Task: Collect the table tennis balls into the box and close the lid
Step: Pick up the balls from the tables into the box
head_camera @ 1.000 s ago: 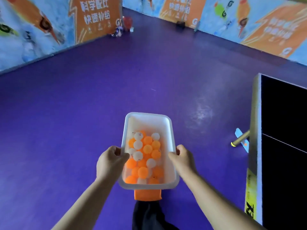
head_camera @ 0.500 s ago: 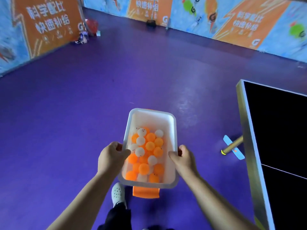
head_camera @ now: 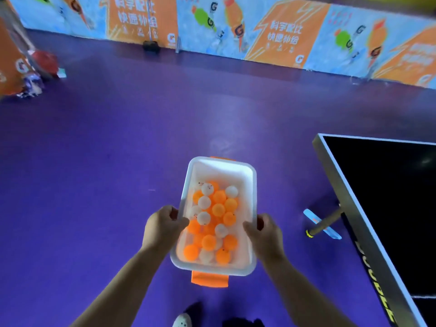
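Box (head_camera: 251, 185) translucent white plastic, smooth; balls (head_camera: 218, 210) inside it matt plastic, orange and white. Floor (head_camera: 118, 161) beneath slightly glossy. Table (head_camera: 387, 197) right of box matt black, metal-looking edge.

A purple floor (head_camera: 118, 161) covers the room. Printed barrier boards (head_camera: 283, 36) in orange and light blue line the far side and the left corner. A black-topped table (head_camera: 389, 185) with a white edge line stands at right. Its leg (head_camera: 328, 220) rests on a blue strip (head_camera: 311, 214).
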### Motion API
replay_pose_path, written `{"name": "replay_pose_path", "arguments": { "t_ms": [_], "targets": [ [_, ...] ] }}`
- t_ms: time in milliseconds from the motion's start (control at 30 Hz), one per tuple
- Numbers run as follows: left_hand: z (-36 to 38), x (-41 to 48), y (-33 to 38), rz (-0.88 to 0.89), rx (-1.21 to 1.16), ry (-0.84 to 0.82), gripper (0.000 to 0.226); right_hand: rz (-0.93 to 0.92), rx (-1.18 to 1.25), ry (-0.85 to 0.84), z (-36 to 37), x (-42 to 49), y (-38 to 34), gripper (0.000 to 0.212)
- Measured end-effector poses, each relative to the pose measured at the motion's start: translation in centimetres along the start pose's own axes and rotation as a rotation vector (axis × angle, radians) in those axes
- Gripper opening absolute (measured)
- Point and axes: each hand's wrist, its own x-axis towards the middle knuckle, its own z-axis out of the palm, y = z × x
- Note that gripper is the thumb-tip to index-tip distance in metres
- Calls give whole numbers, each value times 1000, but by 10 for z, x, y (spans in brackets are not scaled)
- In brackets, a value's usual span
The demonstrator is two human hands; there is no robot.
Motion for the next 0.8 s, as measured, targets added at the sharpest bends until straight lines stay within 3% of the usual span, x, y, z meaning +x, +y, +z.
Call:
{"name": "replay_pose_path", "arguments": {
  "t_ms": [333,533,633,800],
  "targets": [
    [66,180,85,84,14,-221,39,144,-9,183,-3,166,-19,20],
    [109,309,164,108,46,-215,32,169,92,169,-9,312,-41,16],
    [125,365,206,120,77,-188,17,178,105,170,-19,380,-62,16],
    [157,449,260,104,32,-173,24,165,122,167,-37,486,-94,16]
  ]
}}
